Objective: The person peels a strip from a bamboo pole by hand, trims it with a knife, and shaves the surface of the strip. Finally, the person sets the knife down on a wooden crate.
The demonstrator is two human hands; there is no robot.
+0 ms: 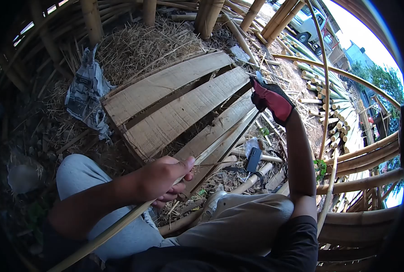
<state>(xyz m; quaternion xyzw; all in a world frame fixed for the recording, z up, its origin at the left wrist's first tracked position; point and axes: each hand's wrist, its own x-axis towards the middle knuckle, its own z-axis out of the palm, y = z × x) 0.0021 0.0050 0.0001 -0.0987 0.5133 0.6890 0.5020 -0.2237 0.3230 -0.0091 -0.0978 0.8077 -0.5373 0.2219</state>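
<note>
Clearly, bare left hand [169,179] closed around pale bamboo strip [120,224].
Red-and-black-gloved right hand [274,100] curled tight, contents unclear, by slatted wooden table [188,107]; straw-strewn ground [147,43] around.

1. The bare left hand [168,179] is above the near edge of the slatted pale-wood platform [184,102] — fingers curled round into a grip, thumb lying extended on top toward the right.
2. The bare left forearm [104,195] comes in from the lower left, roughly crosswise above the left knee in light-grey cloth [77,170].
3. The right hand in a red-and-black glove [274,99] is at the platform's right end — knuckles up, fingers bent, their tips partly hidden.
4. The bare right forearm [299,154] stretches forward from a short black sleeve [297,240].
</note>
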